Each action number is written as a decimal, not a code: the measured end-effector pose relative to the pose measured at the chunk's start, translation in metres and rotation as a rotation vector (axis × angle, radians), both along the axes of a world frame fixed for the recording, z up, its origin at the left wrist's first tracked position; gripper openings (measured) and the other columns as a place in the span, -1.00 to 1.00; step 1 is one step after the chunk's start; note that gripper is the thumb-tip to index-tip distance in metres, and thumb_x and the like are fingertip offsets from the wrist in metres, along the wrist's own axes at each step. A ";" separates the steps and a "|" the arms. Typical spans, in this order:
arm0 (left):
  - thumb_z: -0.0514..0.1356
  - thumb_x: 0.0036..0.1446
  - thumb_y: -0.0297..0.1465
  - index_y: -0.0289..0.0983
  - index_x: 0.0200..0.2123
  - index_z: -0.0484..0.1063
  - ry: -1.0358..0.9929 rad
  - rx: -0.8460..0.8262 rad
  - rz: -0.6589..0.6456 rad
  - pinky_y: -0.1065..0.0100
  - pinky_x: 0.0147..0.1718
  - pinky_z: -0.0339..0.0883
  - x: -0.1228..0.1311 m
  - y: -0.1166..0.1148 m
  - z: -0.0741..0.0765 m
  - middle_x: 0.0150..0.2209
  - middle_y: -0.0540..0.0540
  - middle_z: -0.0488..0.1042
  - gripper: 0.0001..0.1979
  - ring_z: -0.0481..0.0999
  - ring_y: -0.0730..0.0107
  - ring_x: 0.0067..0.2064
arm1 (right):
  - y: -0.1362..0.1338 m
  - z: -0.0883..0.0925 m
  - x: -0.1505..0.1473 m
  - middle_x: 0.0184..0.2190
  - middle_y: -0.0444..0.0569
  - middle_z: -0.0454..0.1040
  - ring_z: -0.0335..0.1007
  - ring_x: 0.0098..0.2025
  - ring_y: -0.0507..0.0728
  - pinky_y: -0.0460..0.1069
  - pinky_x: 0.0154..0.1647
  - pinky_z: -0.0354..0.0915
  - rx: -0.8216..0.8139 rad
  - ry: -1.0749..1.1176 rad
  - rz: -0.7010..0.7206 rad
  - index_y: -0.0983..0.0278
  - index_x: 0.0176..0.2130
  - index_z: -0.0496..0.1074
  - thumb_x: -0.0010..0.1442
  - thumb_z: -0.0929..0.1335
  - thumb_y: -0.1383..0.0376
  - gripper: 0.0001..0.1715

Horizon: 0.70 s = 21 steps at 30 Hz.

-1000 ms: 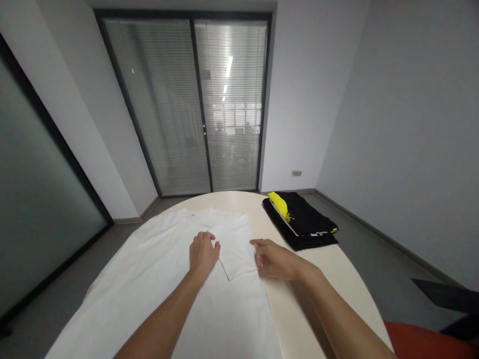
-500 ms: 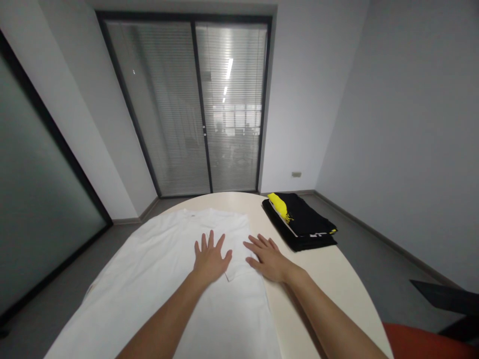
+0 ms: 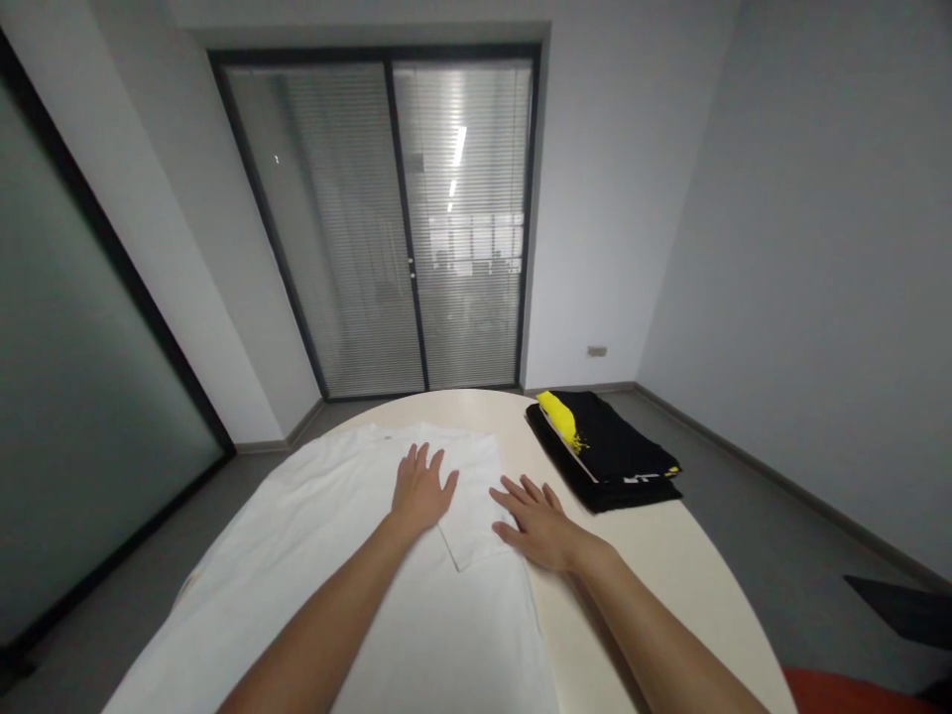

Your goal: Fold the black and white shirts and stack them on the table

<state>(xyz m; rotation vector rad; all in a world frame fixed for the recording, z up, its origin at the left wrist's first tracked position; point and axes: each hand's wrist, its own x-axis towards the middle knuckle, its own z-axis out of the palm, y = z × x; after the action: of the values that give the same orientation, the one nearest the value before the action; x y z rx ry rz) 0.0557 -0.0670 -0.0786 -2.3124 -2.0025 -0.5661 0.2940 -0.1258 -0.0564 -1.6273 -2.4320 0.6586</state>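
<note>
A white T-shirt (image 3: 453,645) lies spread over the left and middle of the round table, its right part folded inward so that a sleeve corner (image 3: 462,545) rests on top. My left hand (image 3: 422,492) is open and palm down on the shirt, near its upper part. At the shirt's right edge, my right hand (image 3: 541,528) lies open with fingers spread, the fingertips touching the folded cloth and the palm over the tabletop. Neither hand grips the fabric.
Folded black garments (image 3: 606,446) with a yellow print are stacked at the table's far right. The pale table (image 3: 661,595) has a curved edge. Something red (image 3: 848,691) and a dark armrest-like piece (image 3: 899,610) are at lower right. Glass doors (image 3: 372,228) with blinds stand behind.
My left hand has slid a little away from me over the shirt, its fingers now closer together. My right hand stays almost in place. The view has shifted slightly.
</note>
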 end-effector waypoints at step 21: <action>-0.06 0.34 -0.03 -0.13 0.39 0.08 0.092 -0.174 -0.166 -0.02 0.34 -0.15 -0.002 0.018 0.000 0.43 -0.17 0.00 -0.36 -0.01 -0.01 0.43 | 0.011 0.006 0.005 0.48 -0.01 -0.24 -0.51 0.48 0.38 0.33 0.41 -0.42 -0.054 -0.033 0.015 0.13 0.43 -0.02 0.32 0.18 -0.09 -0.17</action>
<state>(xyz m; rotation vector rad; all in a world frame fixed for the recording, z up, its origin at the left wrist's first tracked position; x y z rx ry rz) 0.0537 -0.0486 -0.0787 -2.5701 -1.9018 -0.2951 0.2992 -0.1146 -0.0504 -1.6537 -2.4727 0.7119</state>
